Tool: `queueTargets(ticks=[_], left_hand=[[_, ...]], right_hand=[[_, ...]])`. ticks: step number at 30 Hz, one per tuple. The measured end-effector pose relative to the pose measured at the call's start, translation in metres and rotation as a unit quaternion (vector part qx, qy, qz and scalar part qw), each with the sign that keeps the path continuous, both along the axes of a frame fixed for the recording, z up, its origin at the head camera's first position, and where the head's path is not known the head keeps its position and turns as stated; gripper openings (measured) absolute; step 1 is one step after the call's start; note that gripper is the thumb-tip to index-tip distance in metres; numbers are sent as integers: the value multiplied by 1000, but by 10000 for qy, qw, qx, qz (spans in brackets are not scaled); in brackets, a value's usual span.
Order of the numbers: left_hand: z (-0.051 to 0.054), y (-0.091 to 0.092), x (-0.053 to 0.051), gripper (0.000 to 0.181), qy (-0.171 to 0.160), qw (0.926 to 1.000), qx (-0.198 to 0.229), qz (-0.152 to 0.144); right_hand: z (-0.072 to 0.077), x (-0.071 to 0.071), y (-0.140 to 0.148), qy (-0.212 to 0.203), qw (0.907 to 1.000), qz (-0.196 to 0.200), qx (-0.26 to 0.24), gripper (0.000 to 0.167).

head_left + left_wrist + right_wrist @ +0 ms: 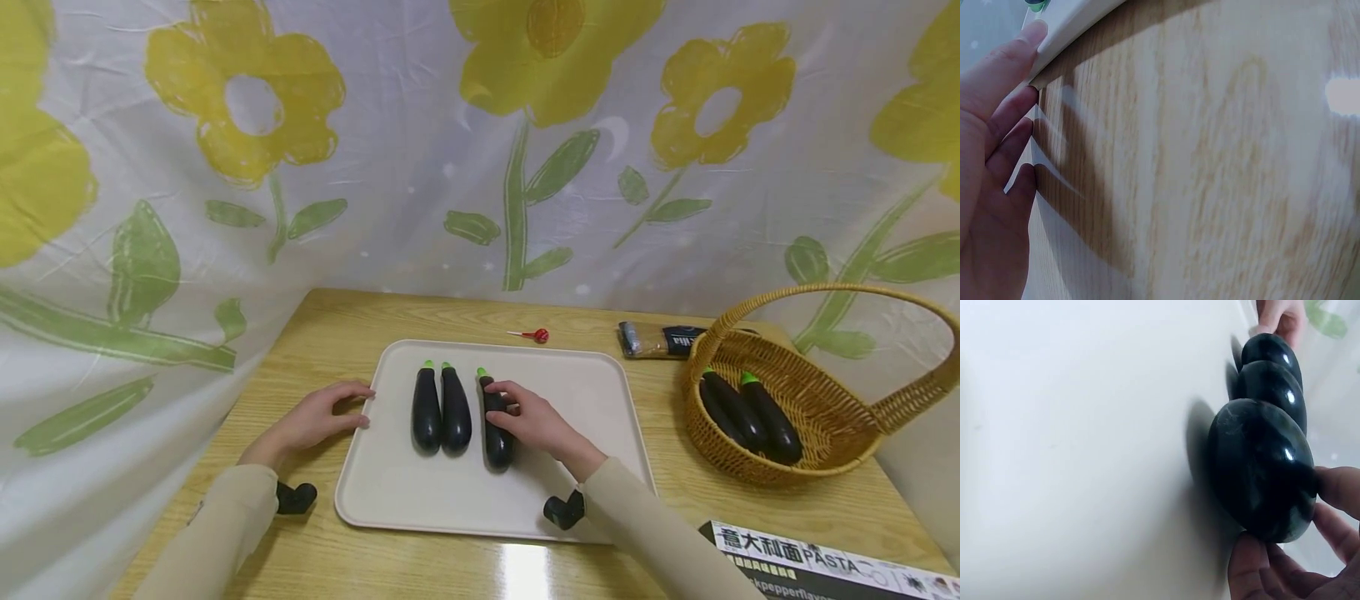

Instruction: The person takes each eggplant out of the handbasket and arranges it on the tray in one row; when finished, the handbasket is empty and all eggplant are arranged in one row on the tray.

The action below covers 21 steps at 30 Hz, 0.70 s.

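Three dark eggplants with green stem ends lie lengthwise on a pale tray [570, 508]. Two of them, the left eggplant [427, 412] and the middle eggplant [455, 412], lie side by side. My right hand [536, 421] holds the third eggplant [497, 446] between thumb and fingers; in the right wrist view its rounded end [1260, 469] is nearest the camera. At the tray's left rim is my left hand [318, 417], its thumb and fingers spread and the fingertips at the edge. The left wrist view shows the left thumb [1007, 69] against the rim.
On the right, a wicker basket [765, 475] with a tall handle holds several eggplants. A red lollipop [540, 336] lies behind the tray, and a pasta packet [656, 341] lies beside the basket. A black pasta box [825, 567] sits at the front right. A flowered cloth [405, 167] hangs behind.
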<state>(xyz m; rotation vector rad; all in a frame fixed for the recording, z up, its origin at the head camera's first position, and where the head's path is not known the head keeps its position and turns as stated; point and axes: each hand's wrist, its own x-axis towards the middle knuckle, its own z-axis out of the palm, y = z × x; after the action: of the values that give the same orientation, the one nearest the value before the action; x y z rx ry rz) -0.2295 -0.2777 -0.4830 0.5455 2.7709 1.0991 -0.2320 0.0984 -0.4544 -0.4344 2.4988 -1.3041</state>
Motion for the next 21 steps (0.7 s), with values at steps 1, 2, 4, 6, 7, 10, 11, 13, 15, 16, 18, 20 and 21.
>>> queueTargets(ticks=[1, 2, 4, 6, 7, 10, 11, 13, 15, 16, 18, 20, 21], left_hand=[[0, 0, 0, 46, -6, 10000, 4, -5], [0, 1, 0, 46, -15, 10000, 10, -3], [0, 1, -1, 45, -24, 10000, 18, 9], [0, 1, -1, 45, -28, 10000, 14, 20], [0, 1, -1, 45, -29, 10000, 20, 21], [0, 1, -1, 45, -25, 10000, 36, 10], [0, 1, -1, 45, -19, 10000, 39, 1], [0, 1, -1, 45, -15, 10000, 38, -15], [0, 1, -1, 46, 0, 10000, 1, -15], [-1, 0, -1, 46, 1, 10000, -24, -11], [-1, 0, -1, 46, -14, 10000, -52, 11], [-1, 0, -1, 46, -27, 10000, -59, 32], [-1, 0, -1, 46, -37, 10000, -55, 41]], right_hand=[[0, -1, -1, 23, 10000, -1, 7, 40], [0, -1, -2, 35, 10000, 0, 1, 41], [0, -2, -3, 48, 10000, -2, -21, 42], [-1, -2, -3, 30, 10000, 25, -84, 45], [-1, -2, -2, 14, 9999, 63, -129, 46], [0, 0, -2, -136, 9993, 157, -303, 49], [0, 0, -2, -188, 9990, 187, -370, 50], [-1, 1, -2, -296, 9980, 242, -501, 51], [-1, 2, -3, -360, 9973, 272, -581, 52], [-1, 2, -3, -359, 9972, 282, -586, 52], [-2, 2, -5, -341, 9973, 302, -573, 51], [-3, 2, -7, -277, 9976, 315, -551, 50], [-3, 1, -7, -236, 9978, 316, -535, 50]])
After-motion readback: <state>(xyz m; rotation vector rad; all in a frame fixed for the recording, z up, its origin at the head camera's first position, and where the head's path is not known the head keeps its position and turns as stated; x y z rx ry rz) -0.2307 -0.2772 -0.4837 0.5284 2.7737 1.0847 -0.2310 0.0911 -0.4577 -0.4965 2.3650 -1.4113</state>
